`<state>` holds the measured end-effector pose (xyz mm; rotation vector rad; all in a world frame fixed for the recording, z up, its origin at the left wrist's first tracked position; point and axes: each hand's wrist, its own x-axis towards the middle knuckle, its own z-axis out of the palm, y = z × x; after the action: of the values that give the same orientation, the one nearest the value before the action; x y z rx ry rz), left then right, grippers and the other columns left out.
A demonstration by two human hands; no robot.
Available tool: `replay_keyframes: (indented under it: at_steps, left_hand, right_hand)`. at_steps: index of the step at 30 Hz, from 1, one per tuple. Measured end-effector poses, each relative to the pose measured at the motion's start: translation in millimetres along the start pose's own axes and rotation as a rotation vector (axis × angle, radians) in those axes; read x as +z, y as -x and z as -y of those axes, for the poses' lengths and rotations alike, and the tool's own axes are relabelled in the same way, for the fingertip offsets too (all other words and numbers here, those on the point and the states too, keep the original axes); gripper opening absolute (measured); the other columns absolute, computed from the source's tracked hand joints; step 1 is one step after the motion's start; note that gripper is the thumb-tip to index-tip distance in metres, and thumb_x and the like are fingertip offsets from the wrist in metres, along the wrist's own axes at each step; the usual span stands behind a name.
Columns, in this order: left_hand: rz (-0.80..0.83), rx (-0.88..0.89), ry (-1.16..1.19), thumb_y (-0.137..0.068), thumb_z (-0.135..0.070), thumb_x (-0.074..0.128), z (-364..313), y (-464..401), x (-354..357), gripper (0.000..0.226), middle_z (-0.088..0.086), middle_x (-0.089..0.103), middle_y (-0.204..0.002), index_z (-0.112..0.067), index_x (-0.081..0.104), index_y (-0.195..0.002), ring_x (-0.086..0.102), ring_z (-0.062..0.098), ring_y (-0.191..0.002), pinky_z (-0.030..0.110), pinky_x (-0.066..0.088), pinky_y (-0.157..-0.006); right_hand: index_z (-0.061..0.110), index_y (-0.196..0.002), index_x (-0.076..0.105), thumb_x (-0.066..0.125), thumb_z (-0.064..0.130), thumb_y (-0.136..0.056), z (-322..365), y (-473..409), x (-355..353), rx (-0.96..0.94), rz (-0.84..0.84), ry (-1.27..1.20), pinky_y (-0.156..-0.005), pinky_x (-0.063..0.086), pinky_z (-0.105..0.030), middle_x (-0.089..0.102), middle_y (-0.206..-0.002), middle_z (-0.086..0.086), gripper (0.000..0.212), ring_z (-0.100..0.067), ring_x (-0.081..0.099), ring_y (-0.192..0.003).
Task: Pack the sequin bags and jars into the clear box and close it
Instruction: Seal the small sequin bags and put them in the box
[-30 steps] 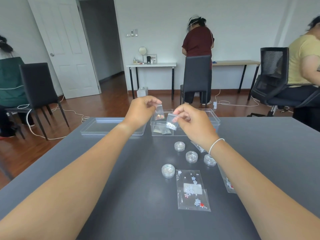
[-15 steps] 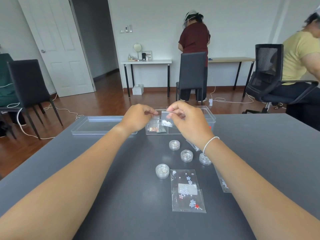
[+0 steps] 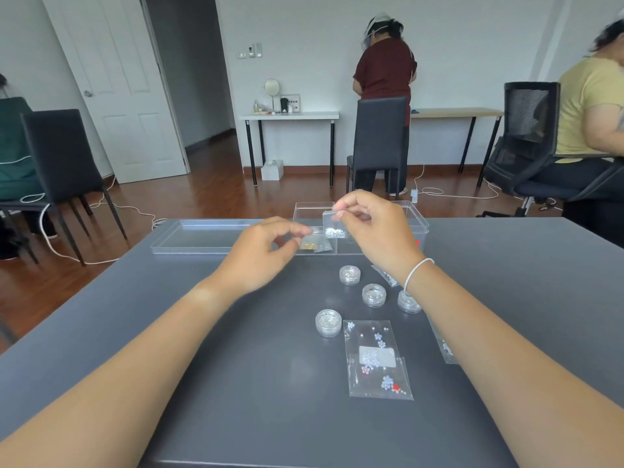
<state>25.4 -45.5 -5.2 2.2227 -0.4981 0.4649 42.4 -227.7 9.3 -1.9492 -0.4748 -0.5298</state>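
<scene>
The clear box [image 3: 413, 221] stands open at the far side of the grey table, with small sequin bags [image 3: 313, 244] lying inside it. My right hand [image 3: 374, 231] pinches a small bag of white sequins [image 3: 333, 225] by its top edge, above the box. My left hand [image 3: 266, 255] hovers just before the box with loosely curled fingers and holds nothing. Several small round jars [image 3: 373, 294] sit on the table nearer me. A larger bag of flower sequins [image 3: 376, 360] lies in front of them. Another bag [image 3: 445, 347] is partly hidden under my right forearm.
The clear lid [image 3: 199, 237] lies flat to the left of the box. Black chairs [image 3: 64, 170] stand on the wooden floor to the left and beyond the table. One person stands at a far desk [image 3: 290, 115]; another sits at the right.
My left hand has let go of its small orange-sequin bag, which now lies in the box, and has drawn back. My right hand still holds the white-sequin bag above the box.
</scene>
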Motion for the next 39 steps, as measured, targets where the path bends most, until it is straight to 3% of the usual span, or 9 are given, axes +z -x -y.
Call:
replay_keyframes:
  at_steps: [5,10,14,19,23,28,32,36,39]
  left_hand:
    - [0.15,0.001,0.114,-0.085,-0.015,0.059,-11,33,-2,0.02,-0.005,0.064,-0.096,-0.03,0.067,-0.093,0.053,0.011,-0.075,0.004,0.034,-0.064]
    - [0.298,0.043,0.144,-0.074,-0.034,0.069,-25,52,-2,0.023,-0.016,0.064,-0.095,-0.046,0.064,-0.093,0.051,0.002,-0.079,0.015,0.039,-0.065]
    - [0.377,0.073,0.108,-0.063,-0.051,0.067,-29,54,0,0.031,-0.021,0.062,-0.098,-0.053,0.061,-0.094,0.051,0.001,-0.084,0.011,0.038,-0.068]
    - [0.409,0.074,0.076,-0.063,-0.042,0.073,-27,53,1,0.031,-0.022,0.063,-0.095,-0.05,0.062,-0.091,0.051,-0.001,-0.085,0.007,0.035,-0.067]
    - [0.417,0.09,0.081,-0.066,-0.033,0.076,-26,53,2,0.029,-0.014,0.066,-0.094,-0.043,0.064,-0.09,0.049,-0.003,-0.082,0.003,0.034,-0.068]
    - [0.432,0.099,0.083,-0.068,-0.027,0.076,-24,52,5,0.026,-0.008,0.067,-0.092,-0.033,0.067,-0.092,0.049,0.002,-0.08,0.007,0.037,-0.072]
    - [0.433,0.096,0.079,-0.069,-0.028,0.075,-22,51,5,0.023,-0.01,0.065,-0.087,-0.035,0.066,-0.089,0.047,0.002,-0.078,0.006,0.035,-0.07]
    - [0.425,0.09,0.089,-0.069,-0.027,0.075,-22,51,6,0.023,-0.016,0.062,-0.082,-0.035,0.066,-0.088,0.047,0.001,-0.077,0.005,0.034,-0.068]
    - [0.414,0.09,0.084,-0.069,-0.027,0.075,-21,51,6,0.024,-0.017,0.063,-0.082,-0.036,0.066,-0.089,0.048,0.001,-0.077,0.005,0.034,-0.067]
  right_hand:
    - [0.021,-0.079,0.066,0.058,0.01,-0.083,2,-4,2,0.022,-0.038,-0.059,-0.074,0.045,-0.017,0.063,-0.079,0.012,0.014,-0.005,0.057,-0.073]
    - [0.027,-0.082,0.067,0.058,0.011,-0.083,2,-22,8,0.041,-0.102,-0.035,-0.072,0.04,-0.011,0.059,-0.089,0.003,0.018,-0.003,0.051,-0.071]
    - [0.017,-0.089,0.07,0.055,0.009,-0.085,-2,-35,17,0.095,-0.089,0.025,-0.079,0.043,-0.022,0.067,-0.098,-0.008,0.018,-0.011,0.055,-0.08]
    - [0.019,-0.089,0.07,0.054,0.012,-0.086,-9,-43,24,0.115,-0.068,0.147,-0.075,0.041,-0.024,0.066,-0.097,-0.005,0.017,-0.012,0.052,-0.078]
    - [0.019,-0.089,0.071,0.054,0.012,-0.086,-12,-45,27,0.15,-0.001,0.206,-0.088,0.047,-0.031,0.068,-0.097,-0.002,0.018,-0.018,0.06,-0.091]
    - [0.023,-0.091,0.07,0.051,0.013,-0.086,-14,-45,27,0.12,0.101,0.362,-0.099,0.038,-0.042,0.072,-0.094,-0.002,0.022,-0.023,0.057,-0.104]
    - [0.028,-0.078,0.062,0.051,0.013,-0.085,-16,-45,26,0.107,0.136,0.394,-0.099,0.034,-0.04,0.064,-0.077,0.006,0.02,-0.023,0.053,-0.106]
    - [0.026,-0.089,0.067,0.049,0.017,-0.089,-19,-43,24,0.04,0.163,0.49,-0.091,0.024,-0.034,0.069,-0.098,0.002,0.02,-0.022,0.045,-0.111]
    - [0.023,-0.092,0.067,0.049,0.018,-0.089,-16,-39,16,-0.051,0.145,0.54,-0.09,0.026,-0.036,0.066,-0.106,0.0,0.019,-0.025,0.046,-0.107]
